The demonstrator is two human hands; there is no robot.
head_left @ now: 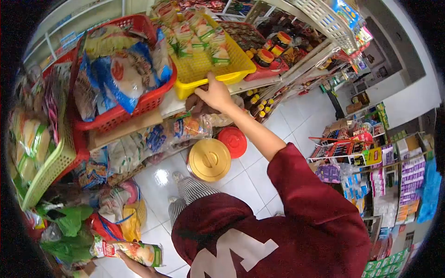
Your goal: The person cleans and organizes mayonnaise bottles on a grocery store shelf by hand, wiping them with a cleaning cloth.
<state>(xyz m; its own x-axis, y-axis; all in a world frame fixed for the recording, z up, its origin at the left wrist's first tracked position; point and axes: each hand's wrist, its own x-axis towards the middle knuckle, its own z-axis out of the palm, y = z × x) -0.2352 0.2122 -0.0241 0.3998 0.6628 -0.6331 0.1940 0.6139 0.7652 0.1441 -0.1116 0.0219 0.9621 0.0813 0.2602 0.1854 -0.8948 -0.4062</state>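
My right hand (214, 95) reaches up to the front edge of a yellow plastic basket (241, 69), thumb over the rim and fingers closed round it. Several small clear packets with green and red print (218, 46) lie towards the back of that basket. Low on the left, my left hand (127, 260) grips a long printed food packet (139, 252) with green ends and a food picture. Most of the left fingers are hidden behind the packet.
A red basket (160, 95) of blue and clear bags stands beside the yellow one. Jars with red-and-black lids (265, 56) sit to the right. On the tiled floor stand a gold-lidded tub (208, 160) and a red-lidded one (232, 142). Stocked shelves (375, 167) line the right.
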